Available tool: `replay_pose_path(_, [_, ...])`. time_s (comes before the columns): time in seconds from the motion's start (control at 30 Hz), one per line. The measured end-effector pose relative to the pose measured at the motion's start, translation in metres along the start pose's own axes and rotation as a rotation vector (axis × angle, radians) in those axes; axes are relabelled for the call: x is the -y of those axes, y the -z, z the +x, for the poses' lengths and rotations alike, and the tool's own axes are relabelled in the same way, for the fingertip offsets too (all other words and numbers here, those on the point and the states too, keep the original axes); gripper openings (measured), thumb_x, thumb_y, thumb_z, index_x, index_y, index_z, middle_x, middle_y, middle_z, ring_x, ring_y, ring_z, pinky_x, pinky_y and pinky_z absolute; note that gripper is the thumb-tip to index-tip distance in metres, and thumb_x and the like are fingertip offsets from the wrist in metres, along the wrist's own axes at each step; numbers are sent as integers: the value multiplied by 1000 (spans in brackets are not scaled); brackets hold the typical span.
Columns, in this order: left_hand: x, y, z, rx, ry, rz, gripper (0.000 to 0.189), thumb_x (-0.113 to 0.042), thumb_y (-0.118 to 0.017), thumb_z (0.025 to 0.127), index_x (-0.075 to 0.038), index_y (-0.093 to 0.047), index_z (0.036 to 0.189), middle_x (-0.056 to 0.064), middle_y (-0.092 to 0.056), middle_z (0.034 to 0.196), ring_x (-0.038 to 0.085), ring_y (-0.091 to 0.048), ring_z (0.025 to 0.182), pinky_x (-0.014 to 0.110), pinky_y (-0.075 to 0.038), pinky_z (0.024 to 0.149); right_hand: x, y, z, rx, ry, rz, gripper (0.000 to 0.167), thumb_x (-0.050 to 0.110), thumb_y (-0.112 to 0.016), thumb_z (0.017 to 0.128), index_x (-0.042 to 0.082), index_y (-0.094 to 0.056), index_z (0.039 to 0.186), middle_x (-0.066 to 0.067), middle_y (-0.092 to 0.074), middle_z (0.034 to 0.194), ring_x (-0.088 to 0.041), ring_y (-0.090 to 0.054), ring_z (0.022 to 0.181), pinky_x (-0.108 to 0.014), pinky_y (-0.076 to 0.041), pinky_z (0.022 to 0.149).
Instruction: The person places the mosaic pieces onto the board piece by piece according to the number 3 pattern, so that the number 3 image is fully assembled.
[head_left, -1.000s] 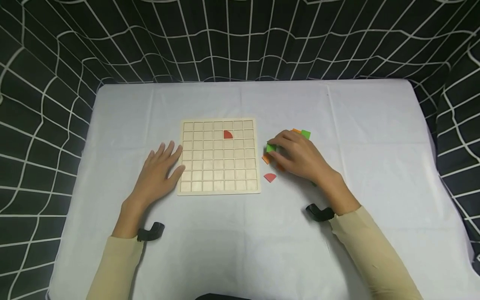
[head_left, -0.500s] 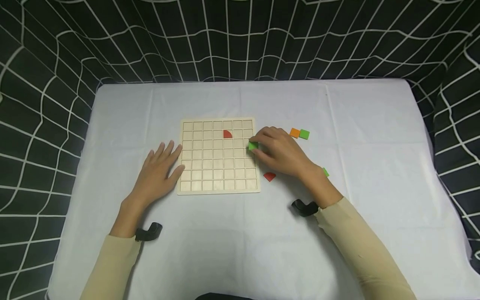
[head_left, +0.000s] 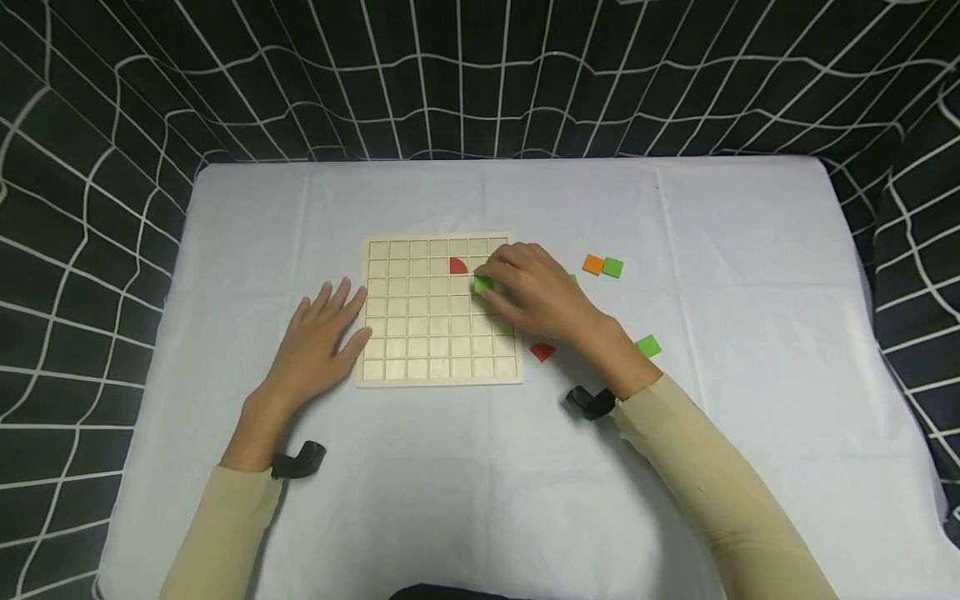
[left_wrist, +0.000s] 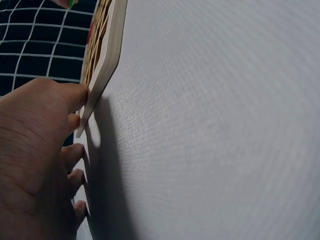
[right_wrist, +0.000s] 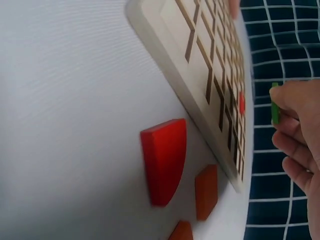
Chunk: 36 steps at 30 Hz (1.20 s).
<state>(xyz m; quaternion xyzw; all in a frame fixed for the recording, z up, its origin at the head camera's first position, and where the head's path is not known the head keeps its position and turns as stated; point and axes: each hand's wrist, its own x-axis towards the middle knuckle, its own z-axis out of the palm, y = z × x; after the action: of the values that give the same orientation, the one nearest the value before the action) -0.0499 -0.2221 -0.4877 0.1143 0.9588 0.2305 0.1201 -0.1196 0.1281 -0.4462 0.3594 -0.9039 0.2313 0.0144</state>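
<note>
A green square tile [head_left: 482,284] is pinched between the thumb and fingertips of my right hand [head_left: 543,292]. In the right wrist view the tile [right_wrist: 275,103] stands above the surface of the board. Below it lies a pale wooden grid board [head_left: 416,346], with a red quarter-circle piece [head_left: 458,266] in one cell just left of the held tile. My left hand [head_left: 311,346] rests on the table with fingers spread, its thumb and index fingertip touching the board's left edge. The left wrist view shows the thumb [left_wrist: 75,95] against the rim.
Right of the board lie a red quarter-circle piece [head_left: 542,352], an orange tile [head_left: 592,264] beside a green tile [head_left: 612,267], and another green tile [head_left: 648,346]. Orange pieces [right_wrist: 206,192] show near the board in the right wrist view. Dark grid-patterned cloth [head_left: 480,92] surrounds the white table.
My right hand has carried the green tile leftward from the loose pieces to over the board's right part, uncovering tiles at the right. The left hand stays put.
</note>
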Motion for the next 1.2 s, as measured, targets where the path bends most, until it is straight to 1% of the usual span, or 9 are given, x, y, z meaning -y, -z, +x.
replay_pose_path(0.2, [-1,1,2,-5,-1,-7,67,-46,-47,111,-17,-30,168,11,-19,178,38,-10,168,60,-5,136,-2,-3,16,34,5,6,24,22,-68,104,8,-76,120,-9,-72,114,-29,-66,116,-46,-49,112])
replay_pose_path(0.37, [-1,-2,6,-15,-5,-6,67,-48,-47,110,-19,-30,168,11,-19,178,37,-10,168,60,-5,136,-5,-6,28,52,8,7,26,21,-67,103,5,-76,122,-11,-73,115,-31,-65,116,-47,-48,113])
replay_pose_path(0.43, [-1,-1,8,-17,-11,-6,67,-48,-47,110,-19,-30,168,11,-19,178,37,-10,168,60,-5,136,-6,-6,33,53,8,13,26,20,-66,103,4,-76,121,-11,-73,116,-31,-65,115,-47,-48,113])
replay_pose_path(0.6, [-4,4,10,-20,-17,-16,67,-46,-47,110,-17,-30,168,11,-19,178,38,-10,168,60,-5,136,-4,-9,46,60,-1,42,25,20,-65,104,6,-77,121,-10,-73,115,-29,-65,112,-45,-50,107])
replay_pose_path(0.7, [-4,4,11,-22,-14,-19,67,-46,-47,110,-17,-31,168,11,-20,178,37,-10,168,60,-5,136,-3,-13,54,63,-6,51,24,20,-65,104,7,-77,120,-9,-73,115,-28,-65,111,-44,-50,105])
replay_pose_path(0.8, [-3,2,9,-26,-10,-17,67,-46,-48,110,-17,-32,168,11,-20,177,38,-11,168,60,-5,136,0,-18,59,69,-16,54,23,19,-64,104,7,-77,120,-8,-73,115,-28,-64,112,-43,-50,106])
replay_pose_path(0.97, [-1,-2,4,-14,0,-12,66,-46,-48,110,-18,-31,168,11,-20,177,38,-11,168,60,-5,136,7,-30,65,98,-28,46,24,19,-63,105,7,-77,120,-8,-73,115,-27,-65,112,-43,-49,109])
replay_pose_path(1.2, [-2,-1,-1,-15,11,-24,65,-44,-50,110,-16,-34,167,12,-22,177,38,-12,167,60,-6,136,9,-44,68,64,-40,42,21,18,-64,104,8,-78,116,-8,-74,111,-27,-66,106,-42,-53,102])
